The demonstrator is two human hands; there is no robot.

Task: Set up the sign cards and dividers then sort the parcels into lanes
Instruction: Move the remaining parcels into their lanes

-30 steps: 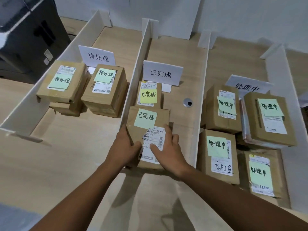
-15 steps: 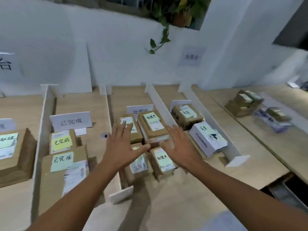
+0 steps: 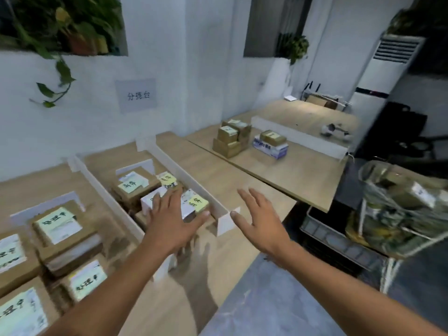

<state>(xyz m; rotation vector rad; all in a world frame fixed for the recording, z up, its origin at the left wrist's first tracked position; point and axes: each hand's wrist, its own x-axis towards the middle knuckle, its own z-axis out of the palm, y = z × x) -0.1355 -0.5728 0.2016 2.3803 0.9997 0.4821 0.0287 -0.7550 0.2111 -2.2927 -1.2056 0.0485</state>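
Brown parcels with green and yellow sticky notes fill two lanes on the wooden table (image 3: pixel 208 170), split by white dividers (image 3: pixel 194 183). A white sign card (image 3: pixel 48 207) stands behind the left lane's parcels (image 3: pixel 60 226). My left hand (image 3: pixel 169 221) is spread open above a white box (image 3: pixel 186 204) in the right lane; contact is unclear. My right hand (image 3: pixel 259 221) hovers open past the rightmost divider's end, holding nothing. Unsorted parcels (image 3: pixel 230 139) and a blue-white box with a parcel on it (image 3: pixel 271 144) sit on the far table.
A paper label (image 3: pixel 137 95) hangs on the white wall. A wire cart (image 3: pixel 397 214) with bagged items stands at right, beside a dark crate. An air conditioner (image 3: pixel 385 69) and plants are further back. The view is motion-blurred.
Both hands let go of the parcel in the middle lane and came up open. My view swung right, toward the far table with the loose parcels.
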